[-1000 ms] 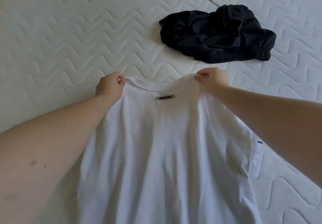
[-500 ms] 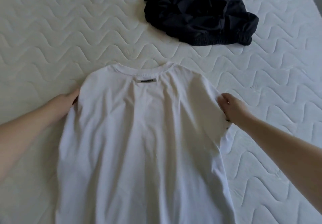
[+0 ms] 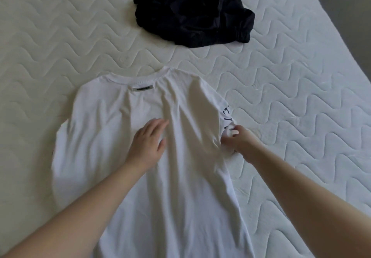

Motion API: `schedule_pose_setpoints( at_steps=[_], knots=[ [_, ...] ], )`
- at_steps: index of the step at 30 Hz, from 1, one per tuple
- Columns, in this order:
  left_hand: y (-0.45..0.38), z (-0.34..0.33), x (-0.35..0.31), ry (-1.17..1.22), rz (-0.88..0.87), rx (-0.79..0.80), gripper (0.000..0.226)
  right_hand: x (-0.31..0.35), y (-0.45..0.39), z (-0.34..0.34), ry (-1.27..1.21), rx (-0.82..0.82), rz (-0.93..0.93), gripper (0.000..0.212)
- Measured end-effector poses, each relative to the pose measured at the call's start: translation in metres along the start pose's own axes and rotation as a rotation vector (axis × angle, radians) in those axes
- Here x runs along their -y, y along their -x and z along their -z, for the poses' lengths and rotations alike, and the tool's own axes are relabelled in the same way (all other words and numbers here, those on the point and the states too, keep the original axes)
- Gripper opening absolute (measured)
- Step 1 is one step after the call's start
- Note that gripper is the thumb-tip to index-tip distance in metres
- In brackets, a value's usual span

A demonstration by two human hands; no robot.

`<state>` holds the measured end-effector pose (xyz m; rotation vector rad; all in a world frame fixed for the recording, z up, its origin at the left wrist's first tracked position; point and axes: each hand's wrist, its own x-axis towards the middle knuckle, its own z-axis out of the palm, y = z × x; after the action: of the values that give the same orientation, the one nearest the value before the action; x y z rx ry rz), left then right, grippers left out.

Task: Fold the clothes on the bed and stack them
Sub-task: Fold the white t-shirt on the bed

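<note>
Quilted white mattress (image 3: pixel 60 42) with a wavy stitch pattern fills the head view and serves as the folding surface; a strip of darker floor shows past its right edge.

White T-shirt (image 3: pixel 120 137): lies spread flat with the back upward and the collar pointing away from the person, so that both sides are within reach of the 2 arms. A small grey label (image 3: pixel 143 88) sits just below the collar. Soft creases run down the cloth from the collar toward the hem, which is cut off by the lower edge of the view.

Left hand (image 3: pixel 147 144): fingers straight and slightly spread, palm down on the middle of the shirt, holding nothing. Its likely purpose is to pin the body of the garment so that it does not slide while the side is worked.

Right hand (image 3: pixel 237 139): fingers curled round a bunch of cloth at the right side of the shirt, near the sleeve (image 3: pixel 226 115). The sleeve is turned partly over, exposing dark printed letters, too incomplete to read. This grip appears suited to drawing the sleeve and side inward as a 1st fold, which is not yet made.

Black garment (image 3: pixel 192 12): lies crumpled near the far edge of the bed, well apart from the shirt, unfolded and awaiting its turn. No stack is visible.
</note>
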<state>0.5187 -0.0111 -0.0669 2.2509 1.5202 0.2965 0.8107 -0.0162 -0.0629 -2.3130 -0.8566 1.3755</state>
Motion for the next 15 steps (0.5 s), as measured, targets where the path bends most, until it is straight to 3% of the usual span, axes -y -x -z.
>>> schedule_pose_setpoints(
  at_steps=[3,6,10,12,15],
  knots=[
    [-0.034,-0.027,-0.051,0.007,-0.141,0.061,0.053,0.002,0.006,0.000,-0.028,-0.066,0.043,0.022],
    [-0.068,-0.038,-0.079,0.035,-0.135,0.069,0.050,-0.004,0.007,0.027,-0.146,-0.241,0.124,0.011],
    [-0.118,-0.043,-0.097,-0.007,-0.163,0.042,0.046,-0.020,0.005,0.076,-0.184,-0.508,0.310,0.024],
    [-0.143,-0.047,-0.104,-0.039,-0.169,0.069,0.047,-0.033,-0.002,0.092,-0.159,-0.499,0.305,0.029],
    [-0.176,-0.060,-0.112,-0.123,-0.150,0.152,0.053,-0.053,-0.014,0.098,-0.309,-0.327,0.118,0.031]
  ],
)
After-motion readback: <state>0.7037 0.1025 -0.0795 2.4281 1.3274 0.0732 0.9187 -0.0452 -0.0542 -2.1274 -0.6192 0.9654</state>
